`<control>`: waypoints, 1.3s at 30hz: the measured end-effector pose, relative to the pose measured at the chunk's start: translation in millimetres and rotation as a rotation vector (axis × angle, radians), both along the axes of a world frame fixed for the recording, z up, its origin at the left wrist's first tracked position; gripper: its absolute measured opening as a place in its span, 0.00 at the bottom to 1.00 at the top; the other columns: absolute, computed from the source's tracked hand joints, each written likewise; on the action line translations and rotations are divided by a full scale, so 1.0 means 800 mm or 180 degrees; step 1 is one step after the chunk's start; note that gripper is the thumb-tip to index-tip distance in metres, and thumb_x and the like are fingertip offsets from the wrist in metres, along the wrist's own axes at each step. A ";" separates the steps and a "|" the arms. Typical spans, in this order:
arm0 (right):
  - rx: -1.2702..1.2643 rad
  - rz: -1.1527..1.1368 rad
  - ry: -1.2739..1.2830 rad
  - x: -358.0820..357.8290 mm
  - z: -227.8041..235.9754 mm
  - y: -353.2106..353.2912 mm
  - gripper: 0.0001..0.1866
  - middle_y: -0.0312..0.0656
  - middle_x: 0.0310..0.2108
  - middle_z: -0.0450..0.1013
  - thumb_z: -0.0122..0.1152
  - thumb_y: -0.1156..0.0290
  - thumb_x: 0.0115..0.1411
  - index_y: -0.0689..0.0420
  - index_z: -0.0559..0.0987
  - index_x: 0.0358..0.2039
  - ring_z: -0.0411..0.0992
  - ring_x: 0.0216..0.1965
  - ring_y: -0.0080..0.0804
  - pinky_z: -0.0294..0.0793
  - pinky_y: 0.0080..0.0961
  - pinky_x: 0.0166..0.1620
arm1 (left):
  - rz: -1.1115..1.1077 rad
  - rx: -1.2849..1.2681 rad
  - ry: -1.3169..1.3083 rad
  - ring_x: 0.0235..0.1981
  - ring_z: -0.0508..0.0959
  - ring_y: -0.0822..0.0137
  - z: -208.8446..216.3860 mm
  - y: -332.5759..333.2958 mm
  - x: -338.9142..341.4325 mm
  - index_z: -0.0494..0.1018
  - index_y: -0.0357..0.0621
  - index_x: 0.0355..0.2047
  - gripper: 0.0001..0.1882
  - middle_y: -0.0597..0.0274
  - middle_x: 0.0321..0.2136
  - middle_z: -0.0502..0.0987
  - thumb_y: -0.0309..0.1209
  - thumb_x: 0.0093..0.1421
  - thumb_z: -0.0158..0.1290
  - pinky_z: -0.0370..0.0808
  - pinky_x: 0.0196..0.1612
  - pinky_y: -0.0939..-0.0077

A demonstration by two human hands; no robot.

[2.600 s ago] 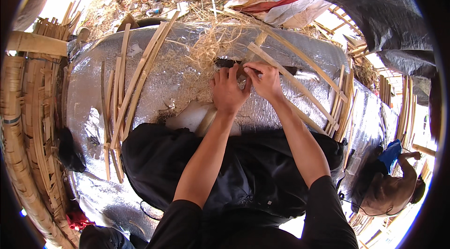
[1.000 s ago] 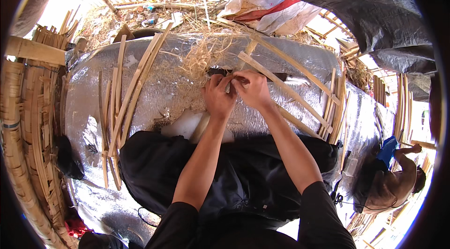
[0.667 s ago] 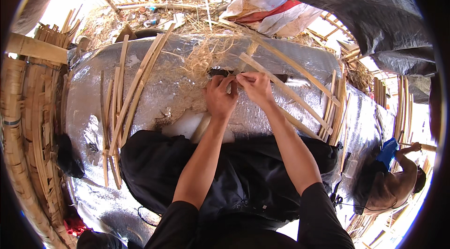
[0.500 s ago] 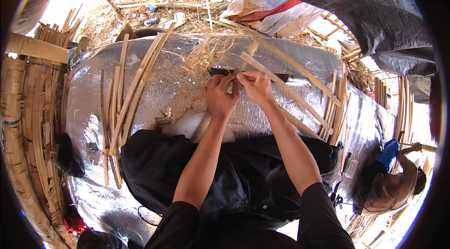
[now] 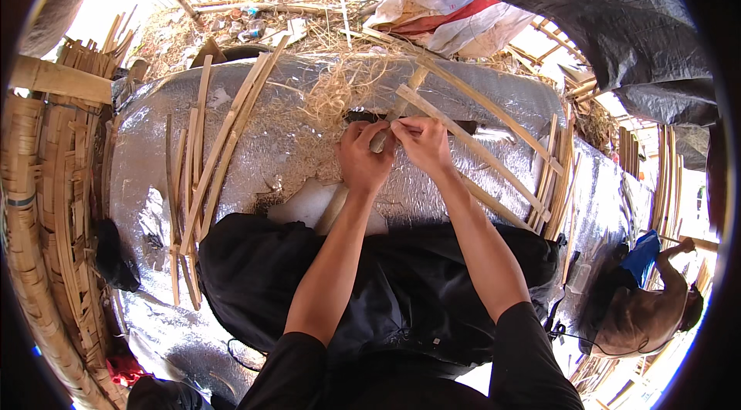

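Observation:
My left hand point(image 5: 363, 159) and my right hand point(image 5: 422, 146) meet at the middle of the view, above my lap. Both are closed, thumbs and forefingers pinched together almost fingertip to fingertip. Whatever they pinch is too small and too covered to make out. A short, pale bamboo piece point(image 5: 414, 84) slants down behind the fingertips, and a light surface shows in the gap of my left fingers. Just beyond the hands lies a dark, flat bar point(image 5: 465, 126), partly covered by them. A longer bamboo strip point(image 5: 471, 144) crosses over it on the right.
Curly bamboo shavings point(image 5: 332, 94) are heaped beyond my left hand on a silvery foil sheet point(image 5: 309, 74). Long bamboo strips point(image 5: 231, 128) lie at the left, more point(image 5: 552, 178) at the right. Another person point(image 5: 644, 313) sits at the far right. Dark tarp point(image 5: 617, 24) hangs overhead.
My hands stay almost in place, with a slight shift of the fingers. More of the light surface shows between my left fingers. The other person's arm and back have moved a little.

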State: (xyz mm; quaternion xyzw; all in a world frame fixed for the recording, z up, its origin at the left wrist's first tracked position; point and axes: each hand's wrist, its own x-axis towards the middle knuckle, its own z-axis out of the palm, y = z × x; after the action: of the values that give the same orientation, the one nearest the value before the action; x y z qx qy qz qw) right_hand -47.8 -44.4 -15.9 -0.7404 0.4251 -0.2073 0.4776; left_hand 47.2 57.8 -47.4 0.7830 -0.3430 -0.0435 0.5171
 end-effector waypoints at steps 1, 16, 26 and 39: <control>-0.0001 0.0001 -0.0029 0.002 0.001 0.002 0.12 0.49 0.31 0.85 0.69 0.65 0.64 0.61 0.89 0.39 0.86 0.33 0.35 0.83 0.29 0.40 | 0.0022 0.0014 -0.0093 0.39 0.82 0.62 0.000 0.001 0.001 0.85 0.59 0.37 0.10 0.71 0.36 0.81 0.32 0.54 0.69 0.69 0.43 0.59; -0.1030 -0.0210 -0.0043 -0.091 0.057 -0.005 0.15 0.49 0.42 0.84 0.72 0.60 0.65 0.58 0.87 0.45 0.84 0.40 0.39 0.84 0.32 0.43 | -0.0125 -0.0186 -0.0604 0.33 0.84 0.56 -0.004 0.000 0.003 0.85 0.48 0.35 0.05 0.61 0.33 0.83 0.26 0.58 0.66 0.78 0.36 0.62; -0.0821 -0.1770 0.4263 -0.752 -0.009 -0.058 0.21 0.53 0.34 0.84 0.66 0.53 0.65 0.61 0.87 0.32 0.82 0.40 0.53 0.77 0.48 0.46 | -0.0157 -0.0130 -0.0611 0.34 0.83 0.57 -0.014 -0.014 -0.015 0.83 0.51 0.33 0.04 0.67 0.32 0.83 0.35 0.62 0.67 0.73 0.37 0.59; -0.1266 -0.2362 0.2909 -0.771 -0.037 0.037 0.27 0.60 0.50 0.78 0.55 0.50 0.70 0.62 0.77 0.54 0.78 0.51 0.62 0.75 0.54 0.52 | -0.0047 0.0007 -0.0837 0.35 0.82 0.58 -0.015 -0.009 -0.004 0.84 0.55 0.36 0.05 0.67 0.33 0.83 0.35 0.60 0.67 0.73 0.38 0.57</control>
State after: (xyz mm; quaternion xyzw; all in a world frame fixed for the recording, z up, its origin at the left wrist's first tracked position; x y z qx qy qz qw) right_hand -664.9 -14.9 -45.4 -0.6320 0.7689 -0.0968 -0.0037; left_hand 44.1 50.2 -59.7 0.7799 -0.4135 0.0554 0.4666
